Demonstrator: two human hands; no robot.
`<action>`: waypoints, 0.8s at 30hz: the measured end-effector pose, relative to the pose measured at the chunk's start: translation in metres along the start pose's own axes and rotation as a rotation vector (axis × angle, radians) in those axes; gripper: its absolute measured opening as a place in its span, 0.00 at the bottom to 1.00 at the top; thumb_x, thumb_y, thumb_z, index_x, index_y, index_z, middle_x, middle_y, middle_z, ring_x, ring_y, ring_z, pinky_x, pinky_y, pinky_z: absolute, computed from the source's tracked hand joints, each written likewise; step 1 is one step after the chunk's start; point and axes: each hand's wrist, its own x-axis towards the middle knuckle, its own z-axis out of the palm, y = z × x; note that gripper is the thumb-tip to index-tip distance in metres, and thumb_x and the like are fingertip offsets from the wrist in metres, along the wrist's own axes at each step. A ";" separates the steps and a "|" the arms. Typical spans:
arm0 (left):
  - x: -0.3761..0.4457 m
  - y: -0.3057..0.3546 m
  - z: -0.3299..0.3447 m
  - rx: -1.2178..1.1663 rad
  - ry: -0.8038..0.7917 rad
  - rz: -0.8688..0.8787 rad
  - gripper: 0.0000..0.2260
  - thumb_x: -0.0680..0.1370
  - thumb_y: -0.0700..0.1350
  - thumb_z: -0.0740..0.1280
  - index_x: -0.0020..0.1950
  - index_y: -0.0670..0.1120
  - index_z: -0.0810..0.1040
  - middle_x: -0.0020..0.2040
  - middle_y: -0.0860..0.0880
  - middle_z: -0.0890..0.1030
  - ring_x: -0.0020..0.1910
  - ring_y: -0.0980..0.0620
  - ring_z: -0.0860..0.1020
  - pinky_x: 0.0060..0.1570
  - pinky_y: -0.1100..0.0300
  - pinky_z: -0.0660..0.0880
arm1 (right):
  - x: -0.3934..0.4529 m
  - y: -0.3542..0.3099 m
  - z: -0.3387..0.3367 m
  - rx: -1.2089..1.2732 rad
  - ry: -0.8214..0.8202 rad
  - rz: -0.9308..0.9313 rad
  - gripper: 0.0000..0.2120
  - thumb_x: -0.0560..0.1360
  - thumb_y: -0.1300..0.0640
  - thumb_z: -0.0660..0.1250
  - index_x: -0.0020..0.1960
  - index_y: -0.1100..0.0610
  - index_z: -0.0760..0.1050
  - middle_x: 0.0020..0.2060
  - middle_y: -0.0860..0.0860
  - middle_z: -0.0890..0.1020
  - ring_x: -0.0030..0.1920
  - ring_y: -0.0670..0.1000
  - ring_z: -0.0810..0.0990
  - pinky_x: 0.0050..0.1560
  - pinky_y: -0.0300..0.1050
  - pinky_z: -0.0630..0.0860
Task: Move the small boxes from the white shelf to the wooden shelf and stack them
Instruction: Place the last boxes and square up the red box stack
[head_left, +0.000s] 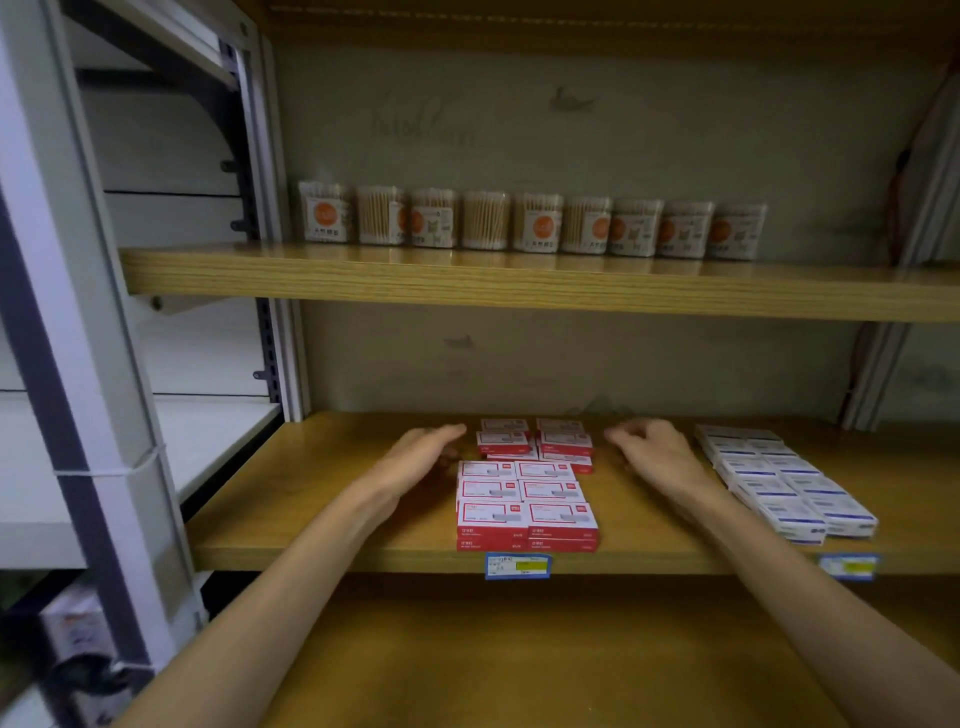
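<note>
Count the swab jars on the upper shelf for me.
9 swab jars, standing in one row along the back of the upper wooden shelf, from near its left post across to right of centre. Any behind the row would be hidden.

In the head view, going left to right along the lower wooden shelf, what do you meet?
Left hand → red and white small boxes → right hand → blue and white boxes. Neither hand holds a box; both hover either side of the rear red stacks.
</note>
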 end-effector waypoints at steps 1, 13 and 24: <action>0.008 0.001 0.003 -0.020 0.022 -0.018 0.25 0.80 0.62 0.60 0.71 0.49 0.72 0.60 0.53 0.80 0.57 0.55 0.76 0.63 0.54 0.65 | 0.005 0.003 0.002 -0.007 0.051 0.060 0.14 0.80 0.47 0.65 0.49 0.58 0.80 0.43 0.53 0.83 0.48 0.53 0.82 0.55 0.51 0.78; 0.040 0.004 0.026 0.035 0.093 0.005 0.05 0.80 0.47 0.67 0.51 0.48 0.82 0.47 0.49 0.85 0.48 0.52 0.83 0.51 0.56 0.77 | 0.027 0.000 0.036 0.003 -0.042 0.209 0.07 0.76 0.55 0.74 0.49 0.59 0.82 0.40 0.52 0.87 0.32 0.46 0.85 0.35 0.38 0.82; 0.048 -0.002 0.027 0.155 0.203 0.020 0.09 0.76 0.53 0.71 0.46 0.47 0.81 0.44 0.50 0.85 0.43 0.53 0.83 0.47 0.56 0.81 | 0.029 -0.005 0.046 -0.079 -0.009 0.194 0.18 0.73 0.42 0.74 0.43 0.58 0.83 0.32 0.50 0.85 0.30 0.46 0.80 0.37 0.41 0.78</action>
